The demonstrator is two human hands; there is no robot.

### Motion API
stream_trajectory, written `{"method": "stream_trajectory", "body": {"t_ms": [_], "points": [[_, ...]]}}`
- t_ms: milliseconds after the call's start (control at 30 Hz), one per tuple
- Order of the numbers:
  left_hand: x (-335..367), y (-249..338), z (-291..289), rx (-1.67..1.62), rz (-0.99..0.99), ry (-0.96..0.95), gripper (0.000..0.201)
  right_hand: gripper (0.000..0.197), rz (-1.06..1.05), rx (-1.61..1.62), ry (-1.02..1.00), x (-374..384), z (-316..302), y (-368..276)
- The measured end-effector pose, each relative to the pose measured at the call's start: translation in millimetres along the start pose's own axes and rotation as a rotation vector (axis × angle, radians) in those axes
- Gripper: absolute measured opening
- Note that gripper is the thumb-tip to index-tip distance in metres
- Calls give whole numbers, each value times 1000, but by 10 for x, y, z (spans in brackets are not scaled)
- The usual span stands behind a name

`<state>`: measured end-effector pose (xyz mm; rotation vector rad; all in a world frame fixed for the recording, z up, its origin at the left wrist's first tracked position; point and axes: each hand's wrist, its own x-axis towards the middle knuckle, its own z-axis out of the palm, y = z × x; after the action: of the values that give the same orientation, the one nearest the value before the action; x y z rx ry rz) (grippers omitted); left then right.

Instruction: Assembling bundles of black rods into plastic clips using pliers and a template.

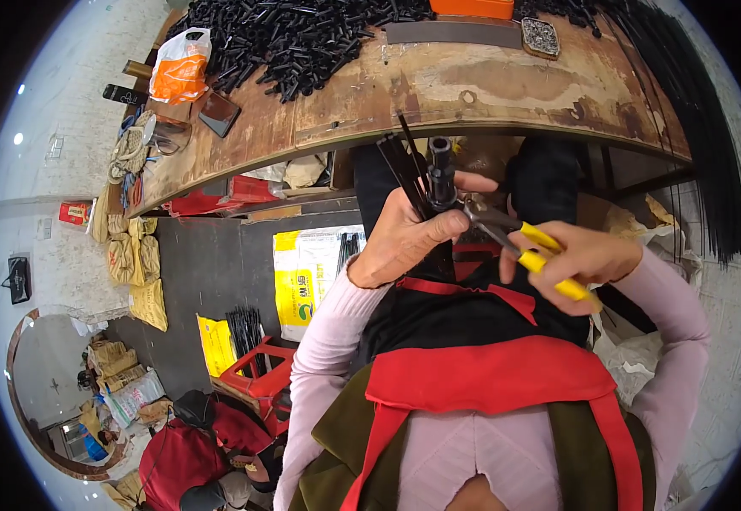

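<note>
In the middle of the frame, the left hand (404,237) has its fingers wrapped around several thin black rods (399,162) and a black tubular fitting (440,176), which stands roughly upright above the thumb. Right of centre, the right hand (582,255) grasps the yellow-handled pliers (534,261), their nose pointing up and left, close beside the fitting's lower end; whether the jaws bite on anything, I cannot tell. The step in hand appears to be working the fitting or a rod with the pliers. The next move likely calls for a steady left hold and careful alignment of the nose, clear of the left thumb. Similar black parts (302,43) heap on the counter (507,106), upper left.
</note>
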<state>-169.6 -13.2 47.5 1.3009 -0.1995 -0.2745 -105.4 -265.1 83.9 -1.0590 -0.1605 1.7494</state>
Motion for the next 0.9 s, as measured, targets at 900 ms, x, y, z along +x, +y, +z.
{"method": "stream_trajectory", "body": {"t_ms": [900], "points": [[11, -61, 43, -17, 36, 71, 22, 26, -213, -261, 342, 17, 163, 22]]}}
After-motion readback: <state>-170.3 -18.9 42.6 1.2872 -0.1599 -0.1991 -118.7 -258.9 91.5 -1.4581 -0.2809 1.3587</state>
